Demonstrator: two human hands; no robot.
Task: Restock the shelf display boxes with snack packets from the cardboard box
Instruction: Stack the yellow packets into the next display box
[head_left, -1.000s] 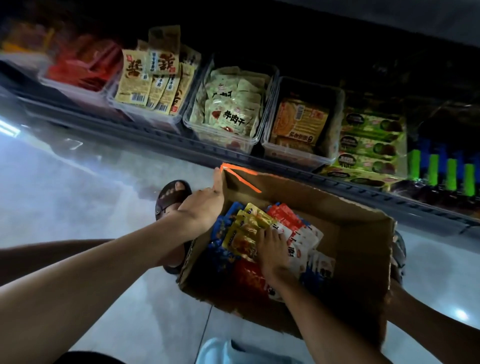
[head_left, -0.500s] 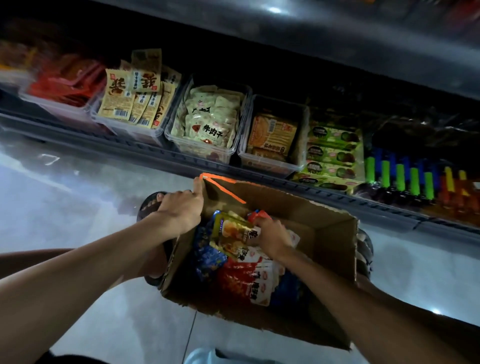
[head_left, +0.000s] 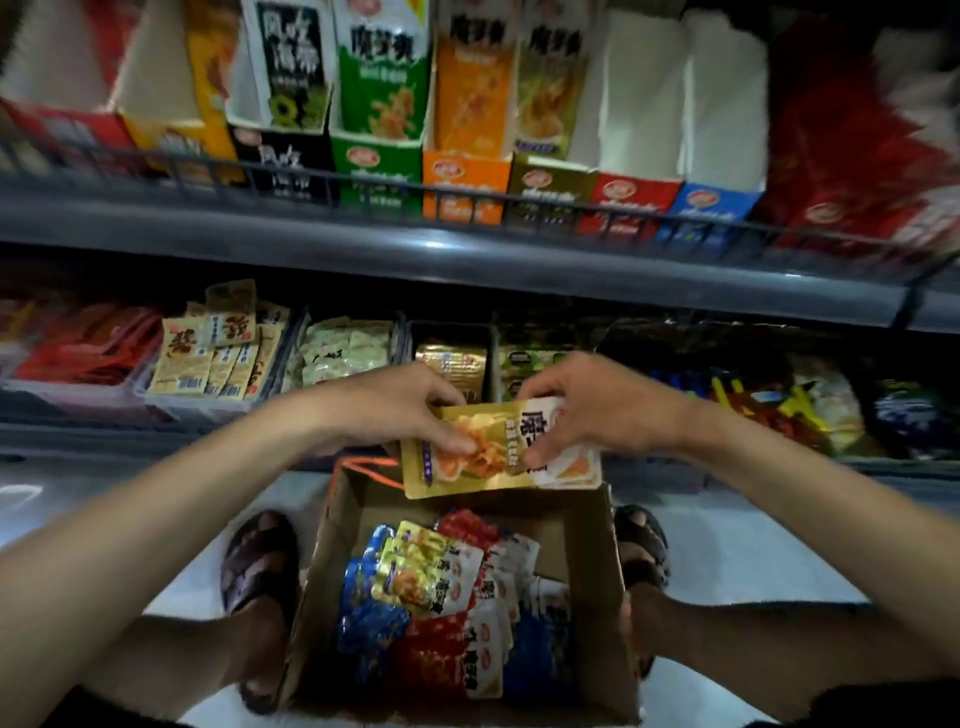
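Both hands are raised in front of the lower shelf, above the far edge of the cardboard box (head_left: 582, 530).

- Left hand (head_left: 400, 410): fingers curled over the top edge of a gold snack packet (head_left: 467, 467), thumb pressed on its printed face. Gripping.
- Right hand (head_left: 597, 410): fingers curled round the right end of the same bundle, thumb on the front. Gripping.
- The gold snack packet lies on top. A white and orange packet (head_left: 571, 470) shows beneath it at the right; there may be more in the bundle, as the edges are too blurred to count.
- The bundle is in the air, clear of the box and below the upper shelf (head_left: 467, 254).

The cardboard box stands open on the floor (head_left: 753, 545), between two sandalled feet (head_left: 260, 561). Loose packets (head_left: 441, 597) in gold, red, blue and white are heaped inside, toward its left and near sides.

On the upper shelf, far, a row of display boxes stands side by side: black (head_left: 283, 161), green (head_left: 376, 171), orange (head_left: 462, 182), gold-brown (head_left: 548, 187), red (head_left: 631, 200) and blue (head_left: 706, 208). Packets stand in the black, green, orange and gold-brown ones. The red and blue ones show white inner walls.

The lower shelf holds clear tubs (head_left: 343, 353) of other snacks.
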